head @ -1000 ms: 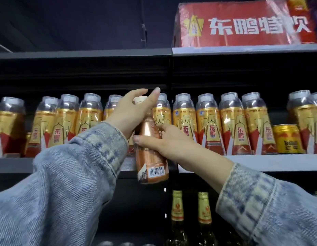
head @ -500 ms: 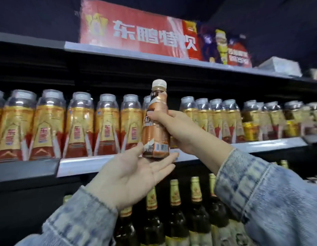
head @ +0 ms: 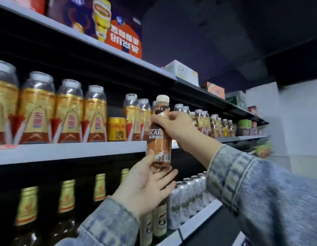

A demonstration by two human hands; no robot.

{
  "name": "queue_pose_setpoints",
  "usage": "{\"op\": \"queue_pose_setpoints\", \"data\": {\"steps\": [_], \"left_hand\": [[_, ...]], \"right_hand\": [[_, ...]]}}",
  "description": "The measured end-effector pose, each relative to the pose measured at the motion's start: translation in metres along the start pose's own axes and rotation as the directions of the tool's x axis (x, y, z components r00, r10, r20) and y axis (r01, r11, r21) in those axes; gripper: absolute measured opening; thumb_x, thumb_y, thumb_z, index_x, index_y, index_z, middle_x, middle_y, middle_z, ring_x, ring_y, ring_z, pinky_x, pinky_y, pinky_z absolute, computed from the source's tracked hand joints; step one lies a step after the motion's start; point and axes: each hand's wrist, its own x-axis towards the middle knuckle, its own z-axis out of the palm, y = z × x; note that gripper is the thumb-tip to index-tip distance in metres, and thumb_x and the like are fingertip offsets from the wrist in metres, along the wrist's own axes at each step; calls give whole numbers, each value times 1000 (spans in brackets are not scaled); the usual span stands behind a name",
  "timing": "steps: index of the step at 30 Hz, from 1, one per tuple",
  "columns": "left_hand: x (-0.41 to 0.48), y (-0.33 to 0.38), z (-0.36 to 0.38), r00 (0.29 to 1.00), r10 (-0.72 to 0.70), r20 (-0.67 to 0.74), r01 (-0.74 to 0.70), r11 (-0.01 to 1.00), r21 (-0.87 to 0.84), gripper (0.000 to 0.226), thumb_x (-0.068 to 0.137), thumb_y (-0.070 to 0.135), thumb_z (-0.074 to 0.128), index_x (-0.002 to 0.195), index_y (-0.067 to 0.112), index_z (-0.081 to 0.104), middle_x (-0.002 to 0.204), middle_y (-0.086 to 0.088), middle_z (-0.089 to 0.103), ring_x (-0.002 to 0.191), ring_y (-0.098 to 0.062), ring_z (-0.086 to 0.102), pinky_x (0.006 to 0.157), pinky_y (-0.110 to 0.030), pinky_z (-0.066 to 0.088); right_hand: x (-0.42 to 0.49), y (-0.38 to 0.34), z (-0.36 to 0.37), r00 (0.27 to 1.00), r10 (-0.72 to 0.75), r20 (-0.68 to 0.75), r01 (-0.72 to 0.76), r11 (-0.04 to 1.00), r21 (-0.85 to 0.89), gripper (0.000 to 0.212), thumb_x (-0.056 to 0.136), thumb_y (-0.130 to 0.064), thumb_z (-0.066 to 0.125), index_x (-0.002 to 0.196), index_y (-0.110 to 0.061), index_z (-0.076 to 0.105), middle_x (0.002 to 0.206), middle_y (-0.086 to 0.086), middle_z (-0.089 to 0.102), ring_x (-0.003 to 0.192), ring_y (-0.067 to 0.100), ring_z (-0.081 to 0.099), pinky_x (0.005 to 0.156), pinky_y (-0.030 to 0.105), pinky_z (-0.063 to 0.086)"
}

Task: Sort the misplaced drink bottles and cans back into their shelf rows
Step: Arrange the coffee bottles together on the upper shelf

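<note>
Brown coffee bottle (head: 158,137) upright at frame centre, in front of the middle shelf (head: 74,151) lip, in no row. Right hand (head: 173,126) grips its shoulder. Left hand (head: 145,189) cups the base, fingers straight. Gold bottles (head: 95,114) behind don't match, so support the base and find the matching row before letting go.

your right hand (head: 173,126) grips brown coffee bottle (head: 159,137) upright at its neck; your left hand (head: 147,187) cups its base, before middle shelf's front edge (head: 74,151), right of gold can (head: 117,129).
</note>
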Motion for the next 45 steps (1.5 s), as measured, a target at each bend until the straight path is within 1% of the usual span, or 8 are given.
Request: {"op": "queue_pose_setpoints", "data": {"steps": [8, 14, 17, 22, 28, 33, 39, 45], "left_hand": [[171, -76, 103, 994, 109, -28, -97, 957, 273, 54, 94, 45, 41, 138, 13, 41, 133, -12, 53, 114, -24, 55, 90, -35, 40], [340, -102, 176, 886, 439, 150, -441, 696, 567, 50, 88, 50, 48, 128, 20, 44, 121, 3, 57, 110, -13, 54, 99, -37, 42], [403, -114, 221, 856, 446, 263, -503, 598, 624, 44, 90, 49, 46, 127, 25, 40, 95, 18, 54, 82, 5, 52, 72, -19, 41], [498, -142, 263, 737, 621, 266, -582, 384, 717, 46, 91, 48, 45, 130, 24, 46, 112, 8, 58, 95, -6, 52, 78, -21, 34], [600, -194, 314, 664, 695, 276, -524, 169, 835, 45, 92, 46, 44, 133, 25, 42, 92, 15, 52, 80, -3, 50, 61, -17, 34], [691, -230, 381, 653, 717, 246, -454, 110, 884, 47, 92, 43, 45, 134, 23, 40, 104, 7, 56, 75, 1, 48, 65, -22, 37], [784, -248, 421, 635, 751, 181, -306, 29, 952, 44, 91, 45, 47, 131, 27, 43, 109, 5, 59, 91, -12, 50, 75, -27, 34], [847, -255, 426, 531, 810, 249, -142, -204, 969, 43, 91, 38, 48, 133, 28, 43, 118, 2, 60, 102, -18, 55, 80, -30, 43]], "right_hand": [[110, 125, -160, 939, -95, -331, 44, 986, -158, 23, 82, -22, 67, 63, -13, 58, 62, 1, 61, 59, 15, 60, 59, 30, 53], [212, 206, -267, 913, -103, -394, 15, 975, -221, 23, 81, -23, 63, 63, -11, 56, 62, 4, 59, 58, 18, 57, 62, 29, 47], [260, 236, -316, 905, -123, -406, 14, 965, -263, 21, 84, -25, 62, 70, -10, 60, 66, 5, 63, 58, 14, 59, 58, 24, 49], [329, 292, -399, 889, -172, -424, 32, 947, -319, 29, 82, -28, 62, 82, 0, 66, 77, 23, 64, 69, 22, 58, 66, 36, 52], [399, 378, -508, 902, -207, -379, 91, 949, -301, 18, 83, -24, 61, 78, -7, 64, 69, 7, 60, 69, 24, 62, 73, 37, 55], [475, 444, -587, 930, -194, -314, 106, 956, -275, 19, 83, -23, 62, 68, -11, 58, 66, 5, 61, 68, 23, 63, 76, 43, 56], [561, 510, -640, 946, -224, -236, 176, 962, -208, 25, 85, -24, 64, 63, -16, 55, 63, -2, 59, 62, 14, 58, 65, 29, 48], [626, 560, -638, 951, -291, -105, 276, 952, -133, 28, 86, -19, 62, 62, -14, 51, 64, 2, 59, 58, 12, 57, 57, 23, 46]]}}
